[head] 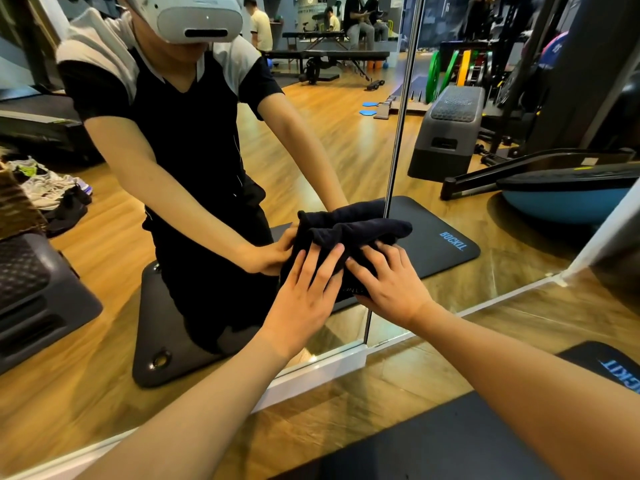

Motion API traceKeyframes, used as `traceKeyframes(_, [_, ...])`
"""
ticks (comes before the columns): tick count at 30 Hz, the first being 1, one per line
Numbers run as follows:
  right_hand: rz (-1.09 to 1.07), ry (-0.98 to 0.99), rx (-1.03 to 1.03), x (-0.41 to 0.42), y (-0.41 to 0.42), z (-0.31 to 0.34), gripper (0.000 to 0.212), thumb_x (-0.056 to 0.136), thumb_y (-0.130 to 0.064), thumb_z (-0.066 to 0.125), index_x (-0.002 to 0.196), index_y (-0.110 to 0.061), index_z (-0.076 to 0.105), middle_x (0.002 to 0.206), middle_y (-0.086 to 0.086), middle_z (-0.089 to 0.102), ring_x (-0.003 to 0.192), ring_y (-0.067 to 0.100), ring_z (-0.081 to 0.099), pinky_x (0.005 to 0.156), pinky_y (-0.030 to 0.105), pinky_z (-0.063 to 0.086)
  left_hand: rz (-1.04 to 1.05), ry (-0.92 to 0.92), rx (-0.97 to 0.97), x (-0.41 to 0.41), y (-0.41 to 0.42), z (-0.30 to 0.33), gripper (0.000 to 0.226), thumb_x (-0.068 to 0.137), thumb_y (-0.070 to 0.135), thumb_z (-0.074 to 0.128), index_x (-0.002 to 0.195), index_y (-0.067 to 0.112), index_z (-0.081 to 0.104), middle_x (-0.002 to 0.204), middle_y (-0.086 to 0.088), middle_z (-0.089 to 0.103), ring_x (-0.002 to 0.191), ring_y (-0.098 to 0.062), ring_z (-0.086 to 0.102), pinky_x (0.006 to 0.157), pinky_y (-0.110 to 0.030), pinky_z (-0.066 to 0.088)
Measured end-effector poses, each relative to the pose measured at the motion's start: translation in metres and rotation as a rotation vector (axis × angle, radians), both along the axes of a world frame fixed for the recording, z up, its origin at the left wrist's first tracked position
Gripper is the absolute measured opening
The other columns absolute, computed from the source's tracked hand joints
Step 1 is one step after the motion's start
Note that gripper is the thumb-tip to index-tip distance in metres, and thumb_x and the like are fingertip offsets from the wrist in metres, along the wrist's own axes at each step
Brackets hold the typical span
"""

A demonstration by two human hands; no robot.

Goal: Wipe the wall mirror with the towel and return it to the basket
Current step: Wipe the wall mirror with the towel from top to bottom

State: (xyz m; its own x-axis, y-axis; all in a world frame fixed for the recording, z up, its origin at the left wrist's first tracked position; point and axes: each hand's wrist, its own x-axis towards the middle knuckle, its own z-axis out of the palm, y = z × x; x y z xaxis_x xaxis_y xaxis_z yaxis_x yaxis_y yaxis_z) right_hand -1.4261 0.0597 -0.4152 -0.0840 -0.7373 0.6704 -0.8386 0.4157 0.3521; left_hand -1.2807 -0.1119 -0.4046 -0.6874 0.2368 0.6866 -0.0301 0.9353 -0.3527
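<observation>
1. The dark towel (349, 237) is bunched against the lower part of the wall mirror (311, 140), right at the vertical seam between two glass panels.
2. The left hand (304, 299) lies flat on the towel with its fingers straight and slightly spread, the fingertips pressing into the cloth; this grip is spread, not curled.
3. The right hand (388, 282) sits just beside the left, touching the same bundle, its fingers bent at the knuckles and pressing down on the folds; its thumb is hidden under the hand, so whether it pinches the cloth cannot be told.
4. Above both grips the towel rises in thick rolled folds, and its reflection meets it directly behind.
5. Beyond the grips, the glass shows the person's reflection (194, 161) kneeling on a dark mat (156, 341), wearing a black top and a white headset.
6. Below the grips runs the mirror's white bottom frame (322, 368), then the wooden floor (346, 410).
7. Right of the right-hand grip, a mat (440, 237) with blue lettering shows in the glass, and another lettered mat (606, 365) lies near the right forearm.
8. Up and right of the grips stand a grey step platform (446, 133) and a blue balance dome (568, 199).
</observation>
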Motion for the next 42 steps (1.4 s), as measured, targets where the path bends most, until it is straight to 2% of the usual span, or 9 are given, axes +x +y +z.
traceKeyframes(5, [0.000, -0.022, 0.016, 0.012, -0.004, 0.007, 0.085, 0.070, -0.041, 0.086, 0.140, -0.018, 0.043, 0.140, 0.017, 0.038, 0.120, 0.042, 0.040, 0.092, 0.056, 0.049, -0.007, -0.007, -0.027, 0.010, -0.006, 0.005, 0.043, 0.109, 0.007, 0.026, 0.143, 0.003, 0.051, 0.159, -0.022, 0.024, 0.144, -0.047, 0.038, 0.116, -0.055, 0.038])
traceKeyframes(12, [-0.015, -0.079, 0.027, 0.032, -0.018, 0.007, 0.082, 0.071, -0.040, 0.085, 0.139, -0.020, 0.043, 0.142, 0.018, 0.036, 0.120, 0.043, 0.040, 0.094, 0.057, 0.049, -0.001, -0.024, -0.071, 0.026, -0.023, 0.006, 0.039, 0.107, 0.007, 0.034, 0.141, 0.004, 0.054, 0.161, -0.022, 0.021, 0.147, -0.046, 0.033, 0.120, -0.054, 0.033])
traceKeyframes(16, [-0.009, -0.093, 0.037, 0.048, -0.032, 0.008, 0.083, 0.072, -0.041, 0.084, 0.141, -0.021, 0.043, 0.142, 0.018, 0.036, 0.117, 0.042, 0.041, 0.092, 0.056, 0.049, 0.015, -0.035, -0.089, 0.043, -0.037, 0.004, 0.041, 0.107, 0.005, 0.028, 0.139, 0.004, 0.054, 0.162, -0.020, 0.018, 0.149, -0.045, 0.025, 0.122, -0.054, 0.028])
traceKeyframes(21, [0.025, -0.116, 0.029, 0.077, -0.058, 0.008, 0.084, 0.073, -0.042, 0.083, 0.143, -0.022, 0.042, 0.142, 0.017, 0.036, 0.115, 0.040, 0.042, 0.090, 0.053, 0.049, 0.034, -0.054, -0.095, 0.076, -0.061, 0.007, 0.046, 0.108, 0.004, 0.020, 0.138, 0.004, 0.056, 0.162, -0.021, 0.020, 0.149, -0.046, 0.028, 0.122, -0.055, 0.027])
traceKeyframes(26, [0.060, -0.130, 0.007, 0.113, -0.087, 0.010, 0.090, 0.068, -0.043, 0.086, 0.144, -0.022, 0.041, 0.142, 0.016, 0.037, 0.113, 0.039, 0.042, 0.090, 0.052, 0.050, 0.064, -0.080, -0.115, 0.111, -0.091, 0.005, 0.040, 0.103, 0.006, 0.034, 0.136, 0.004, 0.057, 0.163, -0.021, 0.017, 0.149, -0.047, 0.020, 0.123, -0.056, 0.019])
traceKeyframes(29, [0.086, -0.129, 0.006, 0.135, -0.107, 0.009, 0.093, 0.067, -0.042, 0.088, 0.144, -0.022, 0.040, 0.141, 0.016, 0.037, 0.113, 0.039, 0.042, 0.089, 0.051, 0.051, 0.084, -0.102, -0.113, 0.133, -0.111, 0.001, 0.037, 0.102, 0.007, 0.040, 0.136, 0.006, 0.057, 0.163, -0.021, 0.017, 0.150, -0.047, 0.019, 0.123, -0.057, 0.022])
traceKeyframes(32, [0.111, -0.136, 0.014, 0.156, -0.129, 0.005, 0.094, 0.069, -0.043, 0.087, 0.146, -0.020, 0.039, 0.142, 0.016, 0.036, 0.114, 0.040, 0.042, 0.092, 0.053, 0.051, 0.105, -0.116, -0.113, 0.158, -0.130, 0.000, 0.036, 0.098, 0.013, 0.053, 0.132, 0.007, 0.060, 0.162, -0.021, 0.020, 0.148, -0.049, 0.022, 0.120, -0.057, 0.030])
traceKeyframes(37, [0.184, -0.149, 0.046, 0.196, -0.167, -0.001, 0.088, 0.078, -0.048, 0.080, 0.151, -0.020, 0.038, 0.148, 0.016, 0.034, 0.122, 0.042, 0.041, 0.099, 0.057, 0.049, 0.125, -0.112, -0.121, 0.213, -0.165, 0.004, 0.030, 0.106, 0.008, 0.044, 0.129, 0.002, 0.063, 0.157, -0.027, 0.036, 0.143, -0.052, 0.035, 0.113, -0.061, 0.039])
traceKeyframes(42, [0.243, -0.128, 0.174, 0.235, -0.206, -0.001, 0.087, 0.087, -0.053, 0.071, 0.158, -0.020, 0.034, 0.158, 0.015, 0.036, 0.131, 0.042, 0.043, 0.104, 0.055, 0.045, 0.236, -0.125, -0.153, 0.269, -0.201, 0.007, 0.037, 0.102, 0.008, 0.041, 0.133, 0.005, 0.060, 0.155, -0.025, 0.041, 0.140, -0.051, 0.041, 0.116, -0.060, 0.035])
